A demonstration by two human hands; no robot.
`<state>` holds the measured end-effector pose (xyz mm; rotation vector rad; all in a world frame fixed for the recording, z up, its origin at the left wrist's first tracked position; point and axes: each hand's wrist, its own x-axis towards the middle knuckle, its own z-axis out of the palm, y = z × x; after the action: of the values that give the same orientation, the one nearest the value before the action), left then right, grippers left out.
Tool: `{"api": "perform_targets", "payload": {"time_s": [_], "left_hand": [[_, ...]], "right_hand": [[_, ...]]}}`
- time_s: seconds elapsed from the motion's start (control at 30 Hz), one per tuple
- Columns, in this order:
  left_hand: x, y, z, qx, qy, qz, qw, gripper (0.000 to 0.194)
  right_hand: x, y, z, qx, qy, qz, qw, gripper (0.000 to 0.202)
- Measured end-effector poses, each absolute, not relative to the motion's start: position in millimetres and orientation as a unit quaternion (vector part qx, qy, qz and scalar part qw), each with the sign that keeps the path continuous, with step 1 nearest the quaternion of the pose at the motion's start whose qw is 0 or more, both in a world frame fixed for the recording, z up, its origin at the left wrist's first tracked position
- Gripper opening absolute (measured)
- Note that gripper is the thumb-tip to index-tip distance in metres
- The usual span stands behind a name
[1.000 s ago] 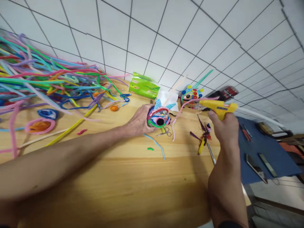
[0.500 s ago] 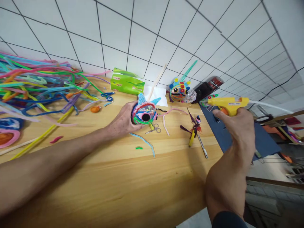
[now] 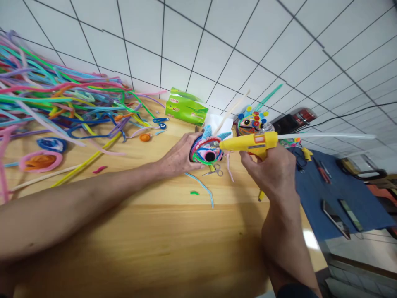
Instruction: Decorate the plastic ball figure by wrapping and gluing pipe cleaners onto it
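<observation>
Wrapped round a colourful mask-like craft (image 3: pixel 203 154) with a big black-and-pink eye and blue horns is my left hand (image 3: pixel 180 156). My right hand (image 3: pixel 273 169) grips a yellow glue gun (image 3: pixel 248 142), a long white glue stick jutting from its back. The gun's nozzle points left, close to the craft's upper right side; whether they touch I cannot tell. Small scissors (image 3: pixel 218 170) lie just below the craft. A light blue pipe cleaner (image 3: pixel 204 186) and a short green piece (image 3: pixel 194 193) rest on the wood in front.
Many coloured pipe cleaners (image 3: pixel 77 89) heap up at the left. Along the tiled wall stand a green tissue pack (image 3: pixel 186 108) and a second decorated craft (image 3: pixel 248 124). A blue mat (image 3: pixel 316 200) at the right bears a phone (image 3: pixel 336 218) and tools.
My right hand has brought the glue gun left, up to the craft. My left hand still holds the craft. The view has shifted, showing more of the blue mat.
</observation>
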<state>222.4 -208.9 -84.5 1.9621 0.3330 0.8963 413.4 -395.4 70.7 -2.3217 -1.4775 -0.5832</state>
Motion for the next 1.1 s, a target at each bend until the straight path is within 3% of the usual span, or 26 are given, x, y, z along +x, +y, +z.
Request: {"api": "perform_targets", "payload": {"time_s": [0.53,1.1], "left_hand": [[221,-210,-84,0.831,0.118,0.352,0.415,0.109],[221,-208,-88,0.854,0.1,0.351,0.371,0.108]], "right_hand": [[411,-388,38,-0.799,-0.526,-0.268,0.116,0.02],[401,-388,42,-0.79,-0.545,-0.28,0.031,0.026]]}}
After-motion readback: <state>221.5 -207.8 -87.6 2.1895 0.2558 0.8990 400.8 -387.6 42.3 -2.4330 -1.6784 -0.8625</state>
